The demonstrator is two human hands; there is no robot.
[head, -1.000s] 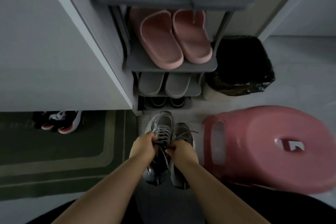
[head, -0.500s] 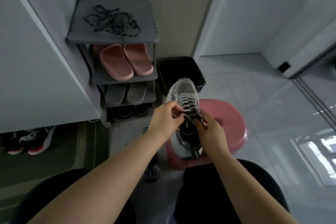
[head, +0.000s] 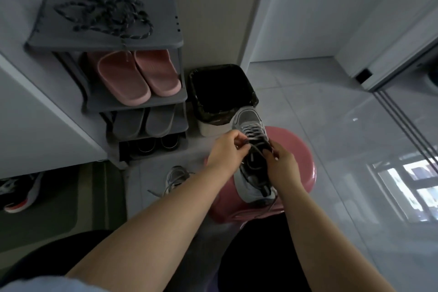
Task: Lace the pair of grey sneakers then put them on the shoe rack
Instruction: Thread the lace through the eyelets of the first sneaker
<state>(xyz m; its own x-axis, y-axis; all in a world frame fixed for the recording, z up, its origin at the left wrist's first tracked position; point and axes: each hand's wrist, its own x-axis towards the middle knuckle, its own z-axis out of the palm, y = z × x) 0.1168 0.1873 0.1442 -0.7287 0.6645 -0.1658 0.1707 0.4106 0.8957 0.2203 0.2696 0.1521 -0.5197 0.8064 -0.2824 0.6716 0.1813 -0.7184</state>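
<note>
Both forearms bare, stretched forward, converging on grey sneaker (head: 249, 119). Sneaker on pink stool (head: 302, 161), heel at near edge, toe pointing away. Left hand (head: 227, 152) curled, pinching lace (head: 257, 150) over tongue. Right hand (head: 283, 163) curled at opposite side, pinching lace too. Hands close together, not touching. Second sneaker (head: 176, 176) on floor between shoe rack (head: 163, 31) and stool, partly behind left forearm.

Shoe rack (head: 161, 12): loose laces (head: 104, 14) on top shelf; slippers (head: 137, 76) on second shelf; lower slippers (head: 144, 123) on third; shoes (head: 156, 144) on lowest.
Bin (head: 222, 92) just right of rack.
Stool (head: 298, 163) right of and before rack, sneaker (head: 248, 121) over it.
Second sneaker (head: 176, 178) on floor before rack.
Mat (head: 47, 211) left of rack, trainer (head: 21, 194) on it.
</note>
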